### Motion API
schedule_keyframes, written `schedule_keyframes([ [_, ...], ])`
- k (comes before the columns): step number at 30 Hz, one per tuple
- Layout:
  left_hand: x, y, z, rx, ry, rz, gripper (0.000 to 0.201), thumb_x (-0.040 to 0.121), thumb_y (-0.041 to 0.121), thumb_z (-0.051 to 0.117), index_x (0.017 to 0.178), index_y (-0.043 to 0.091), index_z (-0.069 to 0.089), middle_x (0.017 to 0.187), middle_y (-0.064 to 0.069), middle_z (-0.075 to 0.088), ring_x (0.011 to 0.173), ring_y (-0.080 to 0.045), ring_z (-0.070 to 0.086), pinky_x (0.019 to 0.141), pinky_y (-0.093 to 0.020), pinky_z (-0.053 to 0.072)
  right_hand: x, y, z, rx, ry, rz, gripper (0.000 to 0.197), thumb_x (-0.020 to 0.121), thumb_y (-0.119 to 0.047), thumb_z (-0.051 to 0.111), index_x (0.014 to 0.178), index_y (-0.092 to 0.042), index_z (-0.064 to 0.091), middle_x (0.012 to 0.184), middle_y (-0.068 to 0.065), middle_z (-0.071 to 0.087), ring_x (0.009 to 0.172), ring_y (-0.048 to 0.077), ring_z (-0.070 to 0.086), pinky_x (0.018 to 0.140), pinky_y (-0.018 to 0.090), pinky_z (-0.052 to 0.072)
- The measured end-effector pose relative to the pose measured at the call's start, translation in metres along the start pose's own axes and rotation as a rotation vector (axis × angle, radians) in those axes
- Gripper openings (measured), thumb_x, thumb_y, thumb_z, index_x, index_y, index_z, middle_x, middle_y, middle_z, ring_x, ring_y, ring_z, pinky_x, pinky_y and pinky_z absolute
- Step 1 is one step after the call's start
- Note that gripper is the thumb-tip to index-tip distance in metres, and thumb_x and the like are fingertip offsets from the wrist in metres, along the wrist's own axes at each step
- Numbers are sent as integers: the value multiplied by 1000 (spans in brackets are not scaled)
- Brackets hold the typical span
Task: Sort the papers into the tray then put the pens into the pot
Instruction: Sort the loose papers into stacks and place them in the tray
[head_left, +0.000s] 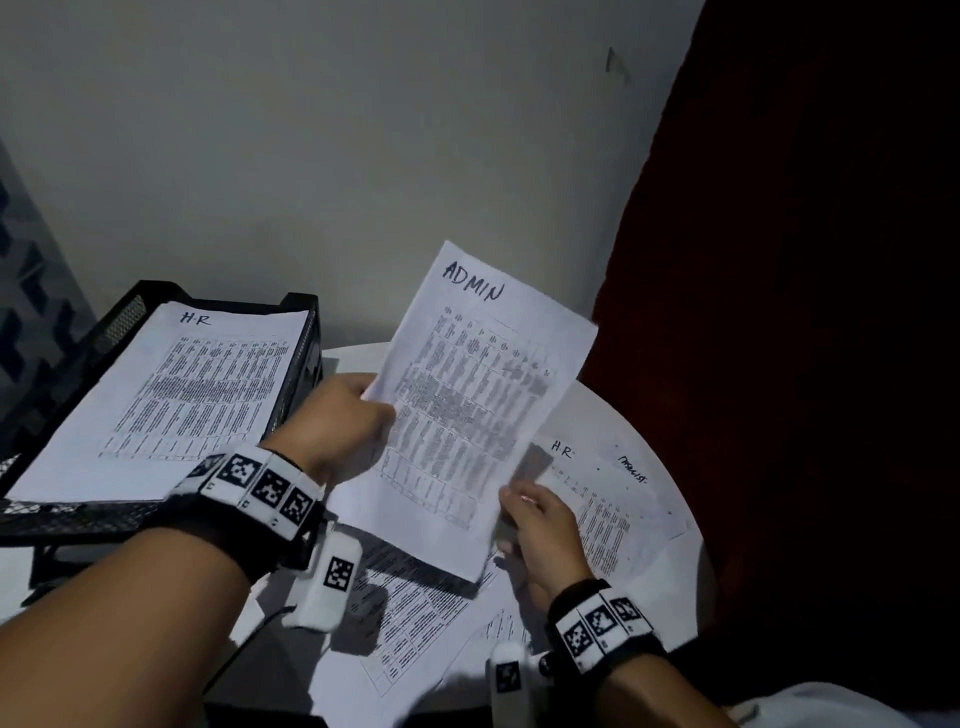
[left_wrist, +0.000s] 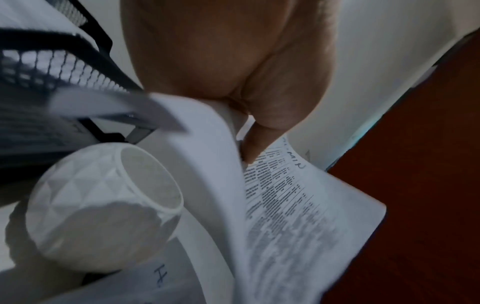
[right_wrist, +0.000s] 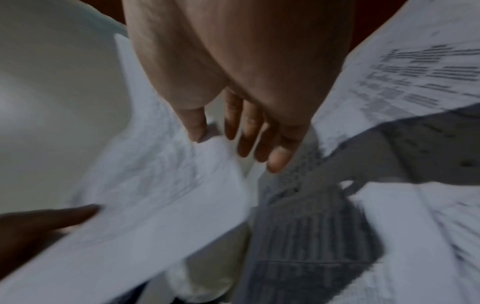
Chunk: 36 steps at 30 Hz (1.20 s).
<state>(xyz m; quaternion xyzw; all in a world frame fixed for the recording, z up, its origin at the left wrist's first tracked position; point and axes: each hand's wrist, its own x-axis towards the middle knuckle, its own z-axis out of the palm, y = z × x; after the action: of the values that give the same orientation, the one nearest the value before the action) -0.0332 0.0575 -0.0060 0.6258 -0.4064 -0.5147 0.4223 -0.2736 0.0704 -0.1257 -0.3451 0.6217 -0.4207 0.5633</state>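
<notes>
The black mesh tray (head_left: 298, 332) sits on the left w/ a sheet marked "H.R" (head_left: 171, 395) on top. The white pot (left_wrist: 103, 205) stands next to the tray. In the middle, the left hand (head_left: 343, 415) pinches the "ADMIN" paper (head_left: 467, 410) & holds it up over the table (head_left: 613, 415). The right hand (head_left: 540, 530) touches the paper's low corner w/ loose fingers. More papers, one marked "H.R" (head_left: 613, 499), lie on the right.

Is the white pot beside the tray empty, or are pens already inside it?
Empty as far as visible: the left wrist view looks into the white pot and shows only bare inner wall, no pens. Its very bottom is out of sight.
</notes>
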Motion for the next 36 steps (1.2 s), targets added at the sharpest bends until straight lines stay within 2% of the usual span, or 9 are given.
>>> schedule_keyframes([
  [5, -7, 12, -28, 7, 85, 52, 31, 94, -10, 48, 86, 10, 70, 72, -14, 59, 44, -12, 58, 44, -21, 49, 40, 56, -25, -492, 236, 196, 101, 71, -44, 82, 156, -14, 38, 156, 15, 48, 135, 38, 55, 111, 49, 49],
  [9, -7, 13, -45, 162, 112, 88, 27, 93, -2, 56, 81, 17, 71, 75, -14, 64, 55, -18, 64, 50, -27, 54, 44, 58, -23, -892, 283, 185, 118, 72, -48, 88, 164, -18, 20, 160, 18, 38, 144, 42, 41, 112, 51, 47],
  [15, -14, 8, -59, 214, 159, 53, 17, 94, 7, 62, 85, 17, 72, 85, -17, 71, 75, -36, 69, 63, -45, 62, 56, 64, -10, -820, 207, 206, 103, 80, -19, 84, 163, -22, 22, 124, 17, 69, 107, 37, 69, 92, 52, 61],
  [18, -18, 8, -59, 180, 178, 31, 9, 94, 10, 64, 87, 10, 70, 85, -23, 68, 70, -36, 68, 63, -50, 62, 51, 64, -15, -1028, 188, 201, 114, 70, -48, 91, 161, -21, 28, 164, 14, 31, 149, 38, 34, 116, 55, 41],
  [21, -21, 8, -54, 207, 182, 34, 7, 94, 11, 66, 89, 10, 70, 83, -21, 69, 62, -32, 66, 50, -37, 60, 50, 59, -20, -1135, 141, 198, 130, 63, -58, 92, 164, -19, 20, 171, 12, 8, 156, 36, 14, 122, 54, 33],
  [25, -24, 6, -48, 259, 156, 20, 6, 96, 14, 65, 96, 13, 71, 90, -18, 71, 68, -29, 68, 43, -23, 52, 50, 48, -23, -1173, 132, 228, 107, 66, -55, 92, 153, -12, 45, 166, 16, 22, 150, 38, 28, 116, 49, 44],
  [29, -24, 6, -52, 192, 105, -25, 10, 97, 12, 63, 97, 11, 73, 94, -23, 70, 82, -42, 70, 63, -47, 63, 45, 47, -21, -814, 179, 108, 58, 84, -19, 82, 137, -4, 63, 129, 20, 69, 113, 38, 69, 93, 42, 61],
  [31, -22, 6, -52, 210, 111, -23, 9, 96, 11, 63, 97, 9, 72, 91, -21, 70, 79, -41, 70, 61, -46, 64, 45, 36, -23, -581, 200, -9, 43, 90, -11, 72, 131, 1, 64, 118, 24, 72, 100, 41, 72, 85, 47, 63],
  [36, -10, -7, -34, 30, 79, -68, 10, 99, 11, 57, 96, 3, 64, 69, -13, 54, 51, -22, 54, 46, -26, 46, 36, -26, -39, -101, 129, -172, 24, 99, -2, 62, 116, -16, 71, 113, 8, 78, 105, 32, 74, 98, 48, 58],
])
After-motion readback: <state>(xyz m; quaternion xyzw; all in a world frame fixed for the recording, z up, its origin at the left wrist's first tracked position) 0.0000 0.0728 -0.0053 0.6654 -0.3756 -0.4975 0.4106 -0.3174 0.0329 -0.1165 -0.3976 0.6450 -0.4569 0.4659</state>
